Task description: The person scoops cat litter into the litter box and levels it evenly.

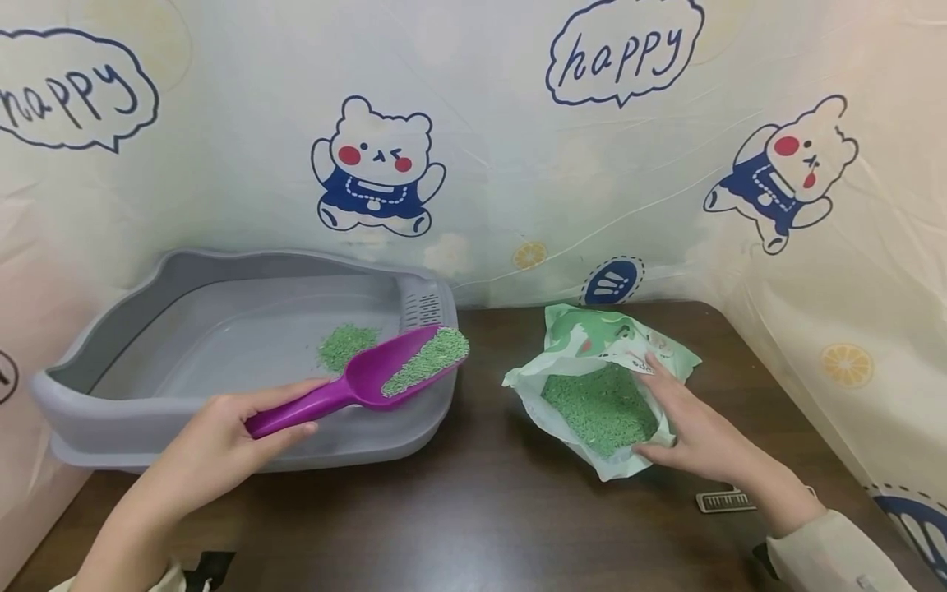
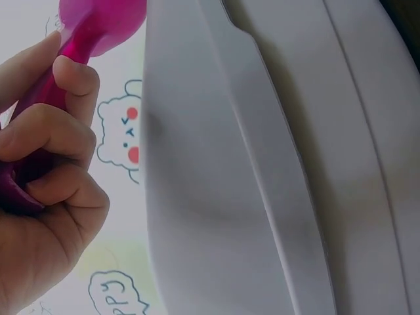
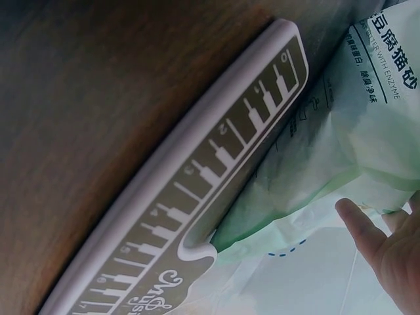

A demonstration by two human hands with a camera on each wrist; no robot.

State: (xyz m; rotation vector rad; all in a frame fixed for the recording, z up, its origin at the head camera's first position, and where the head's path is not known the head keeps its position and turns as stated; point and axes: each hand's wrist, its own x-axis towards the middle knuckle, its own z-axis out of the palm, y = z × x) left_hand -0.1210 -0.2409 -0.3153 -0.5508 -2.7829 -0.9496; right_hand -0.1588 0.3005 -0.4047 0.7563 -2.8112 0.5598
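My left hand grips the handle of a purple litter scoop, its fingers curled round it in the left wrist view. Green pellet litter fills much of the scoop, which is above the right part of a grey litter box. A small heap of green litter lies inside the box. On the right stands an unsealed cat litter bag, its mouth facing me, with green pellets inside. My right hand rests against the bag's right rim, fingers and thumb spread apart.
A flat ruler-like piece with piano keys and numbers lies beside the bag, partly under my right forearm in the head view. The dark wooden table carries everything. Printed cloth with bears surrounds the table at the back and sides.
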